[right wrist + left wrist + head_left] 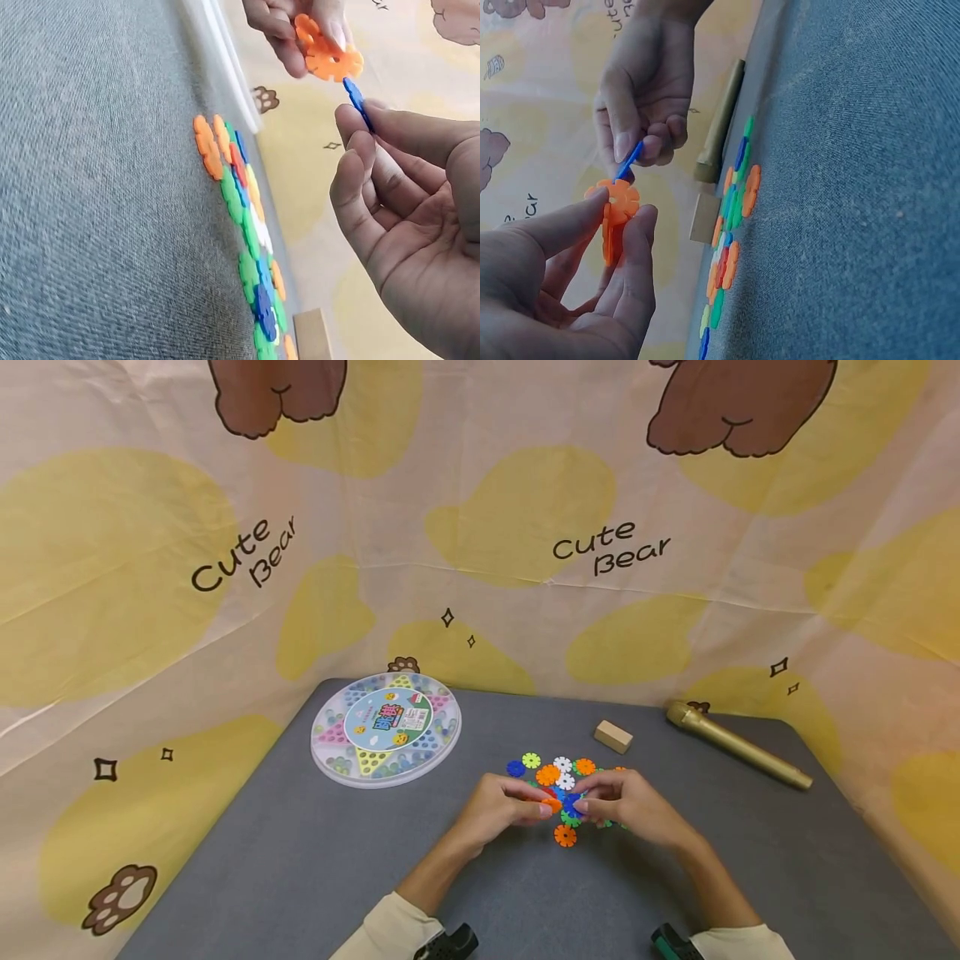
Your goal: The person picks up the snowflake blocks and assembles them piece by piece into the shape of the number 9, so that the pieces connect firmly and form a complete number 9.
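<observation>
My left hand (497,812) pinches two orange snowflake discs (616,196) between thumb and fingers. They are joined at an angle, one crossing the other. My right hand (636,808) pinches a blue snowflake disc (358,103) by its edge, edge-on to the orange pair. The blue rim meets or nearly meets the orange notched rim; whether it sits in a slot I cannot tell. Below both hands, loose snowflake discs in orange, green, white, blue, red and yellow lie on the grey table, among them an orange disc (566,836) nearest me.
A round Chinese checkers box (337,768) lies at the table's back left. Behind the discs is a small wooden block (613,737), and a gold microphone-shaped object (738,747) lies at the back right. A printed cloth (480,543) hangs behind the table.
</observation>
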Motion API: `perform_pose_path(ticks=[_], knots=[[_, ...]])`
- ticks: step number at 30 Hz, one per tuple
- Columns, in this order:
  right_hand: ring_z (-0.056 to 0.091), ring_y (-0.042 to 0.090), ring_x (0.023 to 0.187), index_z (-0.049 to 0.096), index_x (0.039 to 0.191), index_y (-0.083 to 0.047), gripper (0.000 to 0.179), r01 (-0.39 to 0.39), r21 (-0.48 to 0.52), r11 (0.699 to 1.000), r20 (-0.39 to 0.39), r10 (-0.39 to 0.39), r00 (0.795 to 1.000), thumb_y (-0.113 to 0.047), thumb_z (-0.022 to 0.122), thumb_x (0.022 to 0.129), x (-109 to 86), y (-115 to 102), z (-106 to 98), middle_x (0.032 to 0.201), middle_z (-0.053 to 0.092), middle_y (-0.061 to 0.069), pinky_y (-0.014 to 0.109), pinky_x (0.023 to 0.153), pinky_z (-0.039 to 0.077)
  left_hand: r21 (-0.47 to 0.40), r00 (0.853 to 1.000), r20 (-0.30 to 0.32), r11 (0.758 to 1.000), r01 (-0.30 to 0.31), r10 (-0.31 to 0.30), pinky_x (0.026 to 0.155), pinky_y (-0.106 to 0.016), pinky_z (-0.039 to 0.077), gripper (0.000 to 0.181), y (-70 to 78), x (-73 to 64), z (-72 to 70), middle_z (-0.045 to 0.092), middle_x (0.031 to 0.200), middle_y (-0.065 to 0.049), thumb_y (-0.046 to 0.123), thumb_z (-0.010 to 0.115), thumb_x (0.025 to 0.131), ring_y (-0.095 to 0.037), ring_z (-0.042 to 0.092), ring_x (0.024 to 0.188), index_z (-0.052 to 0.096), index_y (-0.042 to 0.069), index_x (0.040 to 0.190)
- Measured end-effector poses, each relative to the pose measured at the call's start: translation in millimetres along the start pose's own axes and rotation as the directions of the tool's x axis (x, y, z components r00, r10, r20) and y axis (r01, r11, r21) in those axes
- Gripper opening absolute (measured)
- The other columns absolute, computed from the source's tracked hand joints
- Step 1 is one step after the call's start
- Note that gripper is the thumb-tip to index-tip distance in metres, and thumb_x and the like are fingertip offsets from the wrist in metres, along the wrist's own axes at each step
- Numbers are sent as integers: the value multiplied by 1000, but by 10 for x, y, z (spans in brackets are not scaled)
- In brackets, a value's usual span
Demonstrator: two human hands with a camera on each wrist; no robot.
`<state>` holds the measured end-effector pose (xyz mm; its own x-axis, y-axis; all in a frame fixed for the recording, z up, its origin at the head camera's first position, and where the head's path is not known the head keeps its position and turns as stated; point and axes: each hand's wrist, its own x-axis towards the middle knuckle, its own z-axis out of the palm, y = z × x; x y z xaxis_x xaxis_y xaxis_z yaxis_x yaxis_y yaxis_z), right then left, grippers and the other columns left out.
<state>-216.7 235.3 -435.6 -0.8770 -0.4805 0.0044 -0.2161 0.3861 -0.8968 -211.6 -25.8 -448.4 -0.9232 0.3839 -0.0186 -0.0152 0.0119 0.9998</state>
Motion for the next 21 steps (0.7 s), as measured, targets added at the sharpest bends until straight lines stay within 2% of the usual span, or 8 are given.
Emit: perform_pose_path(ticks=[4, 8, 11, 13, 17, 21], knots=[[70, 45, 79, 72, 123, 5, 32, 16, 10, 1000, 10, -17, 1000, -19, 74, 101, 5, 5, 22, 92, 77, 18, 41, 73, 63, 8, 1000, 2, 1000, 1, -1, 81, -36, 65, 16, -13, 9, 0, 80, 100, -19, 9, 84, 90, -39, 79, 93, 83, -4, 101], [70, 47, 80, 72, 124, 7, 32, 29, 40, 999, 24, -30, 999, -17, 73, 101, 12, 18, 43, 93, 75, 26, 44, 75, 64, 31, 1000, 6, 999, -9, 9, 79, -34, 65, 15, -36, 18, 3, 80, 94, -12, 9, 85, 89, -41, 78, 92, 83, -2, 99], [71, 45, 78, 71, 124, 9, 33, 40, 62, 997, 27, -42, 999, -15, 72, 102, 19, 20, 60, 93, 74, 30, 44, 75, 65, 59, 1000, 6, 998, -25, 25, 77, -32, 64, 14, -45, 17, 3, 80, 91, -8, 9, 86, 88, -43, 78, 91, 84, -1, 97], [72, 38, 75, 71, 124, 10, 32, 45, 76, 996, 26, -47, 999, -14, 72, 102, 23, 22, 70, 92, 74, 31, 44, 74, 65, 81, 999, 3, 996, -38, 37, 75, -30, 64, 13, -52, 15, 4, 80, 89, -9, 9, 87, 87, -41, 78, 89, 85, 0, 96], [71, 23, 69, 72, 122, 9, 30, 50, 94, 994, 13, -51, 999, -11, 72, 101, 31, 37, 88, 88, 74, 29, 41, 72, 65, 136, 998, -17, 989, -57, 60, 70, -26, 61, 13, -66, 13, 9, 81, 86, -8, 10, 89, 85, -25, 79, 78, 85, 2, 93], [70, 18, 68, 74, 119, 8, 27, 62, 97, 993, 0, -62, 998, -11, 73, 100, 46, 51, 112, 83, 75, 19, 41, 69, 65, 207, 994, -42, 974, -92, 103, 64, -23, 57, 12, -70, 16, 31, 81, 83, -5, 12, 92, 82, -7, 72, 70, 86, 4, 91]])
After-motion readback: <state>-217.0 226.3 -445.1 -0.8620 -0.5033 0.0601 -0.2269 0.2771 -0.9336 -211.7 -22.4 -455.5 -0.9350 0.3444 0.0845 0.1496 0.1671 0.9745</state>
